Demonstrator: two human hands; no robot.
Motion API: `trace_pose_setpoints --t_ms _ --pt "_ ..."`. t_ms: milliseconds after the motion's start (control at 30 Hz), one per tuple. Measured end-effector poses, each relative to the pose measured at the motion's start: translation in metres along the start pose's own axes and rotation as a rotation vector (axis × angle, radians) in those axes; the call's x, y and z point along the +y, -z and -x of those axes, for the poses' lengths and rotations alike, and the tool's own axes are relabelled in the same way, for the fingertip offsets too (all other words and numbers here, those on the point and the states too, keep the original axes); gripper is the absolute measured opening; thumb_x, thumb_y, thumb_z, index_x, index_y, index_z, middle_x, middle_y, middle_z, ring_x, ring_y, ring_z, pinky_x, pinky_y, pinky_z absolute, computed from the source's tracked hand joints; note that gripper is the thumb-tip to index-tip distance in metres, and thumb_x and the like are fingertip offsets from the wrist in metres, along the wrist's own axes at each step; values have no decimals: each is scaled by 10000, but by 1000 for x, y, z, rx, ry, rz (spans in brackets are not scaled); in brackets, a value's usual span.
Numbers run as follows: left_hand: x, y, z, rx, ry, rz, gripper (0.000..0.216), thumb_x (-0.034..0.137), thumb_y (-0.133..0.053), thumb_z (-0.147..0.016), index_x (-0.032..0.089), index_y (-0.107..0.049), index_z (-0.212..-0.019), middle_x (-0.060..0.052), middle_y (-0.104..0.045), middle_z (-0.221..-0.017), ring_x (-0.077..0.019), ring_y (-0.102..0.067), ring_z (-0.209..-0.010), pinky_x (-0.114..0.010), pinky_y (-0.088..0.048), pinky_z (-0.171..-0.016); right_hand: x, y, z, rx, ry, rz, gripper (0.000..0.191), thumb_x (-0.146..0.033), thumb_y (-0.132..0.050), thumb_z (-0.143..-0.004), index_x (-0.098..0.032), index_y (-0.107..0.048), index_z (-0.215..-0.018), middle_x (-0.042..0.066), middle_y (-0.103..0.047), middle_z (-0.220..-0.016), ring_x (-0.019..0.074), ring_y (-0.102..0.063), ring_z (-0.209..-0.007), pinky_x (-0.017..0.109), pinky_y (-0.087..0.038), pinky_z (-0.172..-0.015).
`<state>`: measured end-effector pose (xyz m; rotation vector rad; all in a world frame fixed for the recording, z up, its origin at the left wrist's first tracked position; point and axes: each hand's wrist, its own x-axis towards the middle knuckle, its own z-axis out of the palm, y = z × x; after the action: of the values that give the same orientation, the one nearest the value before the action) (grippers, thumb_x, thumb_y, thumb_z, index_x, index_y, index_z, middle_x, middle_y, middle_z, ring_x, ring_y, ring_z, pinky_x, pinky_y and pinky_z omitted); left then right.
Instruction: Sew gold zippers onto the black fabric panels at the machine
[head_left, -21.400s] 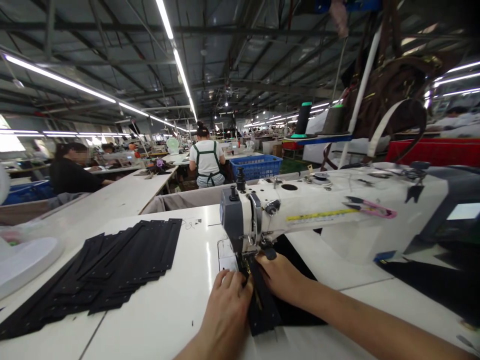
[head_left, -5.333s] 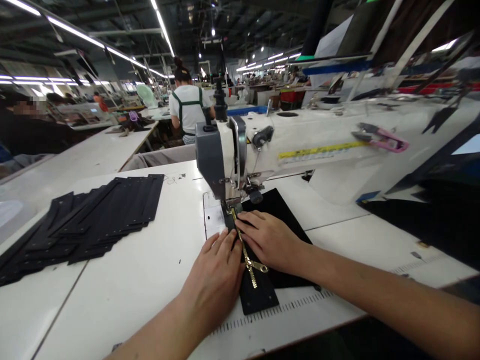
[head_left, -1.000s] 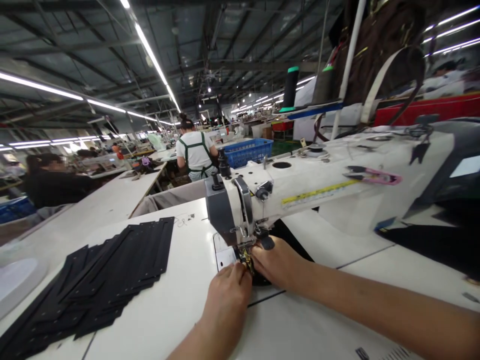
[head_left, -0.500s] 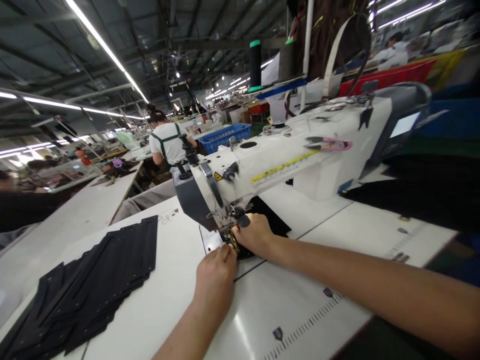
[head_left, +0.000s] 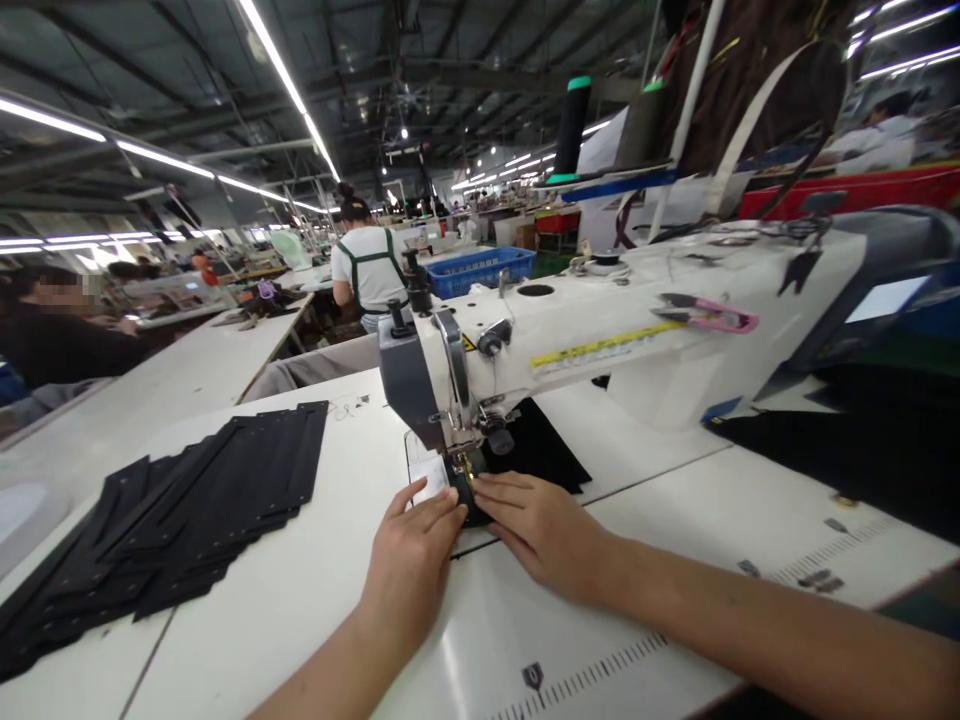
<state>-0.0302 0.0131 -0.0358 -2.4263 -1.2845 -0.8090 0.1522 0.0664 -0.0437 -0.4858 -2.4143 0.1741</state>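
A white sewing machine [head_left: 637, 310] stands over the table, with a black fabric piece [head_left: 546, 455] lying under its presser foot [head_left: 463, 467]. My left hand [head_left: 416, 550] rests at the near left of the foot, fingers stretched out and the forefinger apart, tips at the edge of the black piece and the metal plate [head_left: 426, 475]. On the right, my right hand [head_left: 544, 535] lies flat on the piece, its long fingers reaching close to the foot. Neither hand is closed around anything. My fingers hide part of the black piece.
Several black panels [head_left: 217, 500] lie overlapped in a pile on the left of the table. Pink-handled thread snips [head_left: 709, 312] rest on the machine arm. More black fabric [head_left: 862, 440] lies at the right. Beyond are a blue crate [head_left: 480, 272] and co-workers [head_left: 367, 255].
My right hand has drawn back from beside the needle and flattened toward me. My left fingers have gone from pinched at the foot to spread out. The view has shifted left.
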Motion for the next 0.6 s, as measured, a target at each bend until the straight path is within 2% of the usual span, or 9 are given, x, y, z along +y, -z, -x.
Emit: trace_pose_setpoints --t_ms 400,600 --pt "-14 0 -13 -80 -79 -37 253 77 -388 -841 147 -612 -936 -90 -684 -944 -195 -636 -901 -430 -449 -892 11 -1 -14 0 49 49 291 -51 -418 -797 -24 -624 -1001 149 -632 -1053 197 -572 -1005 291 -446 -930" --pt "-18 -1 -13 -103 -40 -48 256 125 -369 -879 147 -612 -957 -97 -674 -986 -202 -621 -945 -416 -452 -882 14 -2 -17 -30 -26 7 277 -107 -453 -826 -66 -602 -1056 133 -615 -1096 195 -557 -1039 316 -453 -931"
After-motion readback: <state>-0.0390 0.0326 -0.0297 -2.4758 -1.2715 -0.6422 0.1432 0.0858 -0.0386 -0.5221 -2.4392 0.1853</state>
